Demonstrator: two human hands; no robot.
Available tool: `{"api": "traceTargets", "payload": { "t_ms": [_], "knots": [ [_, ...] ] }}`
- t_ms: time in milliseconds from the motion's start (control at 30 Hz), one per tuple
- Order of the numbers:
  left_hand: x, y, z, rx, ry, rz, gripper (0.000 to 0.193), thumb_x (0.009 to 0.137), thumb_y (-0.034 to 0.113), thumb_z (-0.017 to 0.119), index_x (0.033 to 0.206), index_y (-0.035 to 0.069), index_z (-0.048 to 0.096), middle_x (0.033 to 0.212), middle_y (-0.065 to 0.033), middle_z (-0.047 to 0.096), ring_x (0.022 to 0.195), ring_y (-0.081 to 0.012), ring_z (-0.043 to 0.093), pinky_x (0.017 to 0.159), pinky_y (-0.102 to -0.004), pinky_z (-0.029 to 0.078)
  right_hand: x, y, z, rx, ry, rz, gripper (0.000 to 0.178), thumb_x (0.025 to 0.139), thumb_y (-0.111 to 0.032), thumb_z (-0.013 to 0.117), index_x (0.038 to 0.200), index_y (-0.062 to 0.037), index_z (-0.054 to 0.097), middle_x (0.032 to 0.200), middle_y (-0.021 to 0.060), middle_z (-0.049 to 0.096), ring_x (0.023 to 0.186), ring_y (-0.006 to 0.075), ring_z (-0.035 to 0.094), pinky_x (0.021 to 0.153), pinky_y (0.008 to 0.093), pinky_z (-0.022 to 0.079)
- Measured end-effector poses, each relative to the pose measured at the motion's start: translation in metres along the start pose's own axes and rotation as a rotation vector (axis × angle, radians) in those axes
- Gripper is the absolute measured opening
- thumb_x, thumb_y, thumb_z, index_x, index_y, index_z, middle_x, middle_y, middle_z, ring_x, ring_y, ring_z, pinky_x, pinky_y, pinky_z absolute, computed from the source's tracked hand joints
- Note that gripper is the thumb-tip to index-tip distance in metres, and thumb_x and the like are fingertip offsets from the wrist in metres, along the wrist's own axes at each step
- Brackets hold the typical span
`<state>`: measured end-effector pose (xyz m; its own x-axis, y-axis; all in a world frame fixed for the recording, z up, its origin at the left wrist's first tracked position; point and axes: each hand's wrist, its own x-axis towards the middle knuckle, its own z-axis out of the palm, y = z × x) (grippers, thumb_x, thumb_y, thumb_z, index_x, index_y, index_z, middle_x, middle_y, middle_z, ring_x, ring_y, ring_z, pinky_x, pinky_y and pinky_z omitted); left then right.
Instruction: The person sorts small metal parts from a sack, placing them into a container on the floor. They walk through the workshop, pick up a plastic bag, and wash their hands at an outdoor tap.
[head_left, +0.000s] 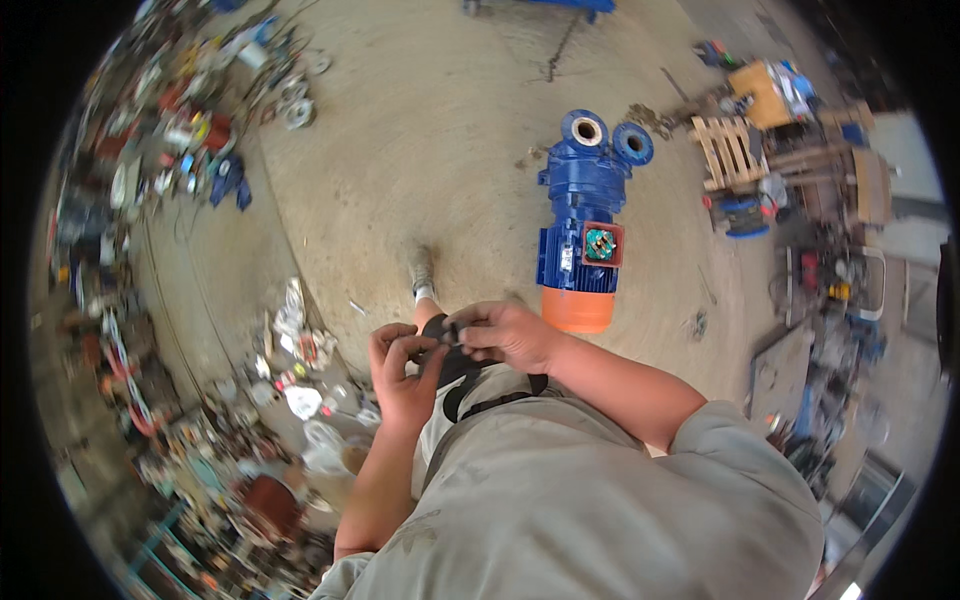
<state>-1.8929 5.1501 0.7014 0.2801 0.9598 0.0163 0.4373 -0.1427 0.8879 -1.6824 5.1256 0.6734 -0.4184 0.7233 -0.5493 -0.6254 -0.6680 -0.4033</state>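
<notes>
My left hand (pixel 405 370) and my right hand (pixel 500 333) meet in front of my waist. Between their fingertips is a small dark piece (pixel 450 337), too small and blurred to name. The fingers of both hands are pinched together on it. Beyond my right hand, on the concrete floor, stands a blue pump with its motor (pixel 585 210). Its end cover (pixel 578 310) is orange, and two round flanged ports are at the far end. An open red-rimmed terminal box (pixel 602 244) on the motor shows green and coloured parts inside.
Scattered parts and scrap (pixel 215 450) crowd the left side. A wooden pallet (pixel 727 152), a blue cable reel (pixel 745 217) and a wheeled frame (pixel 870 285) stand at the right. Part of a blue object (pixel 545 4) shows at the far edge.
</notes>
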Motion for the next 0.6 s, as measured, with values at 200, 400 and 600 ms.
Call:
{"api": "traceTargets", "payload": {
  "t_ms": [200,400,600],
  "knots": [
    [0.150,-0.060,-0.029,-0.037,-0.367,-0.153,0.039,0.082,-0.003,0.077,0.114,0.005,0.055,0.121,-0.0084,0.049,0.087,-0.0155,0.062,0.071,-0.0275,0.054,0.028,-0.019,-0.060,0.281,0.737,-0.428,0.034,0.087,-0.003,0.075,0.119,-0.0089,0.062,0.098,0.0000,0.066,0.081,0.0099,0.060,0.069,0.0250,0.046],
    [0.268,-0.066,-0.027,0.205,-0.695,-0.118,0.036,0.085,0.001,0.074,0.116,0.007,0.055,0.123,-0.0091,0.049,0.086,-0.0164,0.063,0.072,-0.0298,0.054,0.033,0.011,-0.095,0.645,1.219,-0.713,0.037,0.086,0.001,0.076,0.117,-0.0098,0.059,0.098,-0.0015,0.066,0.080,0.0091,0.060,0.066,0.0257,0.045],
    [0.321,-0.018,0.069,0.311,-1.033,0.102,0.043,0.086,0.002,0.073,0.123,0.008,0.052,0.126,-0.0104,0.047,0.089,-0.0186,0.065,0.074,-0.0309,0.054,0.048,0.042,-0.114,0.941,1.419,-0.821,0.042,0.083,0.002,0.077,0.121,-0.0033,0.058,0.098,0.0031,0.067,0.079,0.0102,0.059,0.067,0.0259,0.045]
  ]
}}
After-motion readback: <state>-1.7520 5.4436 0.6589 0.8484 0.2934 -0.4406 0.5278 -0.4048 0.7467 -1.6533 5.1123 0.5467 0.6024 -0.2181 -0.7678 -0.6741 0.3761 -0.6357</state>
